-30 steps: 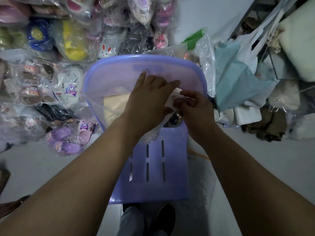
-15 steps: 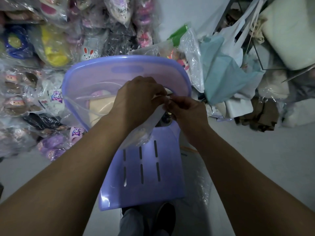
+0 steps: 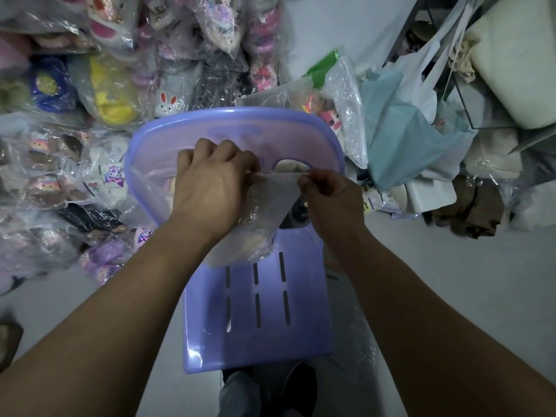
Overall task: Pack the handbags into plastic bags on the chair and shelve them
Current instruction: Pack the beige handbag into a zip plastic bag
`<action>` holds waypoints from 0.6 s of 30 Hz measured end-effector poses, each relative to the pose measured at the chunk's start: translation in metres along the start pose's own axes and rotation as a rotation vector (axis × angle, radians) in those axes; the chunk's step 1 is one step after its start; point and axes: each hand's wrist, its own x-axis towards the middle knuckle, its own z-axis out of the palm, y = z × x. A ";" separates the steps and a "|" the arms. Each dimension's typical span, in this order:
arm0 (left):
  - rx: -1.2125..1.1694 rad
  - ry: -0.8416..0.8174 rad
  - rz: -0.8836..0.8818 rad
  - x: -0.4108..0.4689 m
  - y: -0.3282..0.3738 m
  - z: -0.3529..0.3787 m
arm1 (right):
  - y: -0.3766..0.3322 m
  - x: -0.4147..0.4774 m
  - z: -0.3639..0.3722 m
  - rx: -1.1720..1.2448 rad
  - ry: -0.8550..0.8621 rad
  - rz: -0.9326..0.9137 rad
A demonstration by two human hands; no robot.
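A purple plastic chair stands in front of me, its backrest away from me. Against the backrest lies a clear plastic bag with a cream handbag inside, mostly hidden by my left arm. My left hand lies curled over the bag's top edge and holds it there. My right hand pinches the bag's thin flap between thumb and fingers and holds it taut toward the left hand.
Bagged slippers pile high on the left and at the back. A teal bag, white bags and cream cushions crowd the shelf frame at the right. Bubble wrap lies on the floor by the chair.
My left hand went from flat on the bag to curled over its top edge. My right hand drew the flap out to the right. The view shifted toward the right.
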 end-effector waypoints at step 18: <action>-0.129 0.037 -0.027 -0.009 -0.011 0.004 | -0.018 -0.010 0.044 -0.784 -0.051 -0.623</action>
